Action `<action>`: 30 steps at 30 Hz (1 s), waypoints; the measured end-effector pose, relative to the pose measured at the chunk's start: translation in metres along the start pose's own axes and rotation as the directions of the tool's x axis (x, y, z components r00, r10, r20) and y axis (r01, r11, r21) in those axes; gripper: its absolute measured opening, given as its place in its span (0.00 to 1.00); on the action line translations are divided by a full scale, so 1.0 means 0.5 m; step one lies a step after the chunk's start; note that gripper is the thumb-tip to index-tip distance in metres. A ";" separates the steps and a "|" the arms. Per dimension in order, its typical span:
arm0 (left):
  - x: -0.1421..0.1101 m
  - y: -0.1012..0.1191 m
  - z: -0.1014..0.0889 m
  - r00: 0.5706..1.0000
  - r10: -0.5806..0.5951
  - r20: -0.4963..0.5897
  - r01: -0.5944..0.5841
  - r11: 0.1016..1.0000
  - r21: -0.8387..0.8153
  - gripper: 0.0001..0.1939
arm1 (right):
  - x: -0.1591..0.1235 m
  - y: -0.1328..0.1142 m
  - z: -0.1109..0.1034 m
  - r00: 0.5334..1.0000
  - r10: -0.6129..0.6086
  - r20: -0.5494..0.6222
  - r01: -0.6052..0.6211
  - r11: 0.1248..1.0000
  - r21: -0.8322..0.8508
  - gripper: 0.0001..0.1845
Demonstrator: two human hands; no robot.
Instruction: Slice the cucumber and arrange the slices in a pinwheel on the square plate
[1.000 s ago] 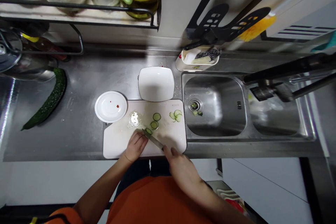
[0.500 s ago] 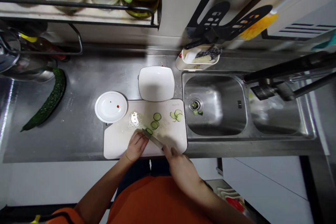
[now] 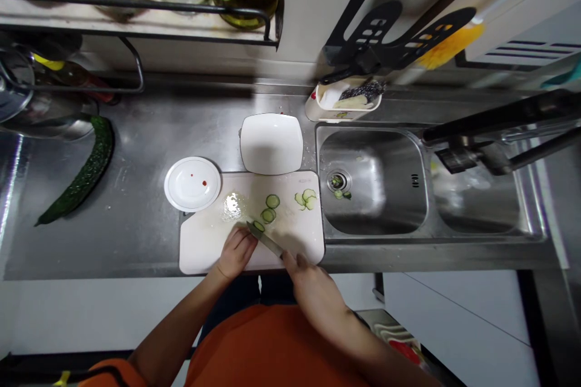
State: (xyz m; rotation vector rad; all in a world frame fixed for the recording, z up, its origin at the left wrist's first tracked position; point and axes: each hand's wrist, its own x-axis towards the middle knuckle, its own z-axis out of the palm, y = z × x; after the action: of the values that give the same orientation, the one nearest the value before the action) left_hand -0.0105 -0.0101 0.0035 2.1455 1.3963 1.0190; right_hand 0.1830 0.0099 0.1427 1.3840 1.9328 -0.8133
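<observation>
Knife [image 3: 269, 243] partly hidden, faucet [image 3: 503, 118] cropped at edge

A narrow knife [image 3: 269, 242] slants over a white cutting board [image 3: 297, 228], tip toward the upper left, just beside a pale, green-rimmed cucumber slice [image 3: 259, 226]; more round slices [image 3: 273, 201] lie flat beyond.

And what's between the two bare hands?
In the head view, a grey metal knife blade over the white cutting board, a green cucumber slice beside it.

The left hand [image 3: 236, 253] was palm down, fingers [image 3: 246, 240] bunched and pointing forward. Right of it and slightly behind, the right hand [image 3: 313, 284] was clenched, its forearm [image 3: 376, 341] slanting back and outward from the wrist [image 3: 345, 316].
</observation>
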 end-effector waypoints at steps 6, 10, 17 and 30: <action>-0.002 -0.001 0.002 1.000 -0.006 0.002 0.006 0.999 -0.040 0.07 | 0.006 0.001 -0.007 1.000 -0.021 -0.005 0.021 1.000 0.002 0.32; -0.003 -0.002 0.003 1.000 0.005 -0.003 -0.005 0.999 -0.036 0.07 | 0.009 0.001 -0.009 0.999 -0.034 0.006 0.033 0.999 0.034 0.32; -0.010 -0.007 0.008 1.000 0.014 -0.004 -0.014 1.000 -0.014 0.06 | 0.018 -0.005 -0.006 0.999 -0.030 0.035 0.028 0.998 0.052 0.32; -0.007 -0.005 0.007 1.000 0.007 -0.012 -0.007 1.000 -0.019 0.05 | 0.023 -0.012 -0.006 0.999 -0.036 0.002 0.036 0.999 0.035 0.28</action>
State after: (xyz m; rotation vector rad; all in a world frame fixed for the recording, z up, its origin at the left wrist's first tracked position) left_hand -0.0105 -0.0117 -0.0018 2.1355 1.3804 1.0446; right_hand 0.1742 0.0172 0.1364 1.3714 1.9552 -0.8691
